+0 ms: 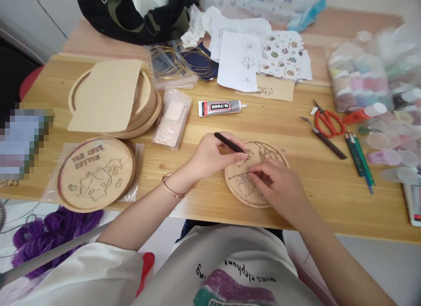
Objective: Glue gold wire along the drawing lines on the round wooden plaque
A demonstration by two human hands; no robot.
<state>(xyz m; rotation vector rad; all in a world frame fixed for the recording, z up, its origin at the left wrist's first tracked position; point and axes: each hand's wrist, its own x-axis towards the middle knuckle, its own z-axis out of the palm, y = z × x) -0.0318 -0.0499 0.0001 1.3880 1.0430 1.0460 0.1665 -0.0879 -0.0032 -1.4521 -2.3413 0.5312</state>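
A round wooden plate (234,182) with a raised rim and dark line drawings lies near the table's front edge. My left hand (217,156) is closed around a slim black tool (226,142), pen-like in shape; its tip is hidden near the plate's upper left. Over the middle of the plate, my right hand (279,181) pinches thumb and fingers together low against the drawing. Whatever sits between those fingertips is too small to make out. Beyond both hands rests a tube of B-7000 glue (219,107).
Left, another drawn wooden plate (95,174) lies on clear plastic, below stacked wooden plates (144,108) topped by tan paper (105,95). Gold wire coils (167,62) and paper sheets (238,60) lie behind. Right are red-handled scissors (329,122), a dark-handled tool (329,144) and small jars (357,80).
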